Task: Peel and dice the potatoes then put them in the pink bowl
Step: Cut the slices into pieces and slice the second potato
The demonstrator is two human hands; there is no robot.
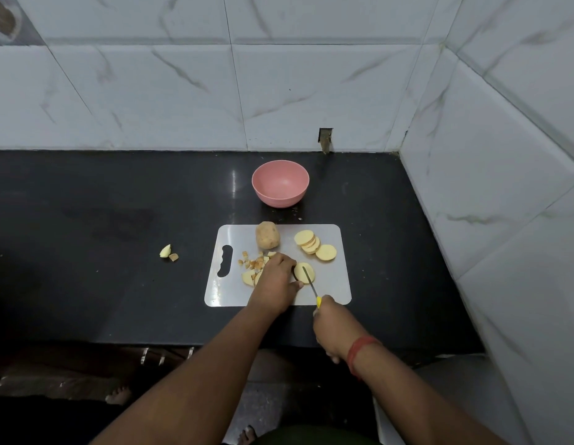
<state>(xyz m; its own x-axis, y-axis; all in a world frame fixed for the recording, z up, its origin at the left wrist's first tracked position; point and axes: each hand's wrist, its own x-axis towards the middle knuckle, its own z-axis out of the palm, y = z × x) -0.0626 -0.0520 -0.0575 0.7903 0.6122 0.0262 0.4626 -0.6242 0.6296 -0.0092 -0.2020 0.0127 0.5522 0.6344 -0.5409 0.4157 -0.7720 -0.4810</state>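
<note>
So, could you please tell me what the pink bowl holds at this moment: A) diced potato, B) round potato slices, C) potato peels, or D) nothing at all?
D: the pink bowl shows only its bare inside, while the potato slices and the diced pieces all lie on the cutting board.
</note>
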